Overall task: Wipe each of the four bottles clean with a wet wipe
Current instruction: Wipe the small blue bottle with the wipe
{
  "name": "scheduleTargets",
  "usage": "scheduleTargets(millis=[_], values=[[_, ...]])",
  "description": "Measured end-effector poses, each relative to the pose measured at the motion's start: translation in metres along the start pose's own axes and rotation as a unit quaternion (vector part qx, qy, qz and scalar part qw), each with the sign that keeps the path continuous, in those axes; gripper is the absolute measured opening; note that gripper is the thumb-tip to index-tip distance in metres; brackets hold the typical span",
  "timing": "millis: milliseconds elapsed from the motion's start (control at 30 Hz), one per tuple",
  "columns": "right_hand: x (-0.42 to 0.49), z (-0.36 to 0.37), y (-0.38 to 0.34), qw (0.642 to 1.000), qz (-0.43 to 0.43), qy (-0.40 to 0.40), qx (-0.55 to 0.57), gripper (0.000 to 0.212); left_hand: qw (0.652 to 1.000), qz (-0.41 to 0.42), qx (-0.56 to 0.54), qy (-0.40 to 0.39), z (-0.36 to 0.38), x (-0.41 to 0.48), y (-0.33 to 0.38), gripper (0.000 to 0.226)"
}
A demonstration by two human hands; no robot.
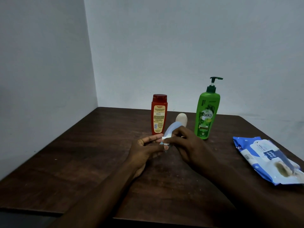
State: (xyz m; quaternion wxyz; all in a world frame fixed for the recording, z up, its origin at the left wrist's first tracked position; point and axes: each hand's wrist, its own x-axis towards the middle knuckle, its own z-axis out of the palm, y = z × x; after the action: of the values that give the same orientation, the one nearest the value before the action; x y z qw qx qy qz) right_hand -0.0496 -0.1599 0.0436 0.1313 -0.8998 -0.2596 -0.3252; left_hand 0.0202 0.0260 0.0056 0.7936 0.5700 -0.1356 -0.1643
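A light blue bottle (172, 129) with a beige cap is tilted away from me over the middle of the table. My left hand (146, 150) grips its lower end from the left. My right hand (185, 143) pinches a small white wet wipe (165, 140) against the bottle's lower part. A red bottle (158, 114) stands upright just behind, to the left. A green pump bottle (206, 112) stands upright to the right. Only three bottles are in view.
A blue and white wet wipe pack (266, 158) lies at the right edge of the dark wooden table (82, 153). White walls close off the table's far and left sides. The table's near edge runs across the bottom.
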Motion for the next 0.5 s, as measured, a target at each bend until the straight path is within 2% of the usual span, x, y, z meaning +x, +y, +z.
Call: scheduleTargets(millis=[133, 300, 500], values=[[-0.007, -0.002, 0.005, 1.000, -0.016, 0.015, 0.007, 0.027, 1.000, -0.011, -0.023, -0.006, 0.001, -0.001, 0.003, 0.072], [-0.014, -0.002, 0.020, 0.999, -0.009, 0.038, -0.010, 0.024, 0.996, -0.017, -0.087, 0.017, -0.002, 0.001, 0.007, 0.054], [-0.012, 0.004, 0.018, 0.993, 0.009, 0.120, 0.017, 0.026, 0.996, -0.012, -0.090, 0.015, 0.002, -0.002, 0.009, 0.057]])
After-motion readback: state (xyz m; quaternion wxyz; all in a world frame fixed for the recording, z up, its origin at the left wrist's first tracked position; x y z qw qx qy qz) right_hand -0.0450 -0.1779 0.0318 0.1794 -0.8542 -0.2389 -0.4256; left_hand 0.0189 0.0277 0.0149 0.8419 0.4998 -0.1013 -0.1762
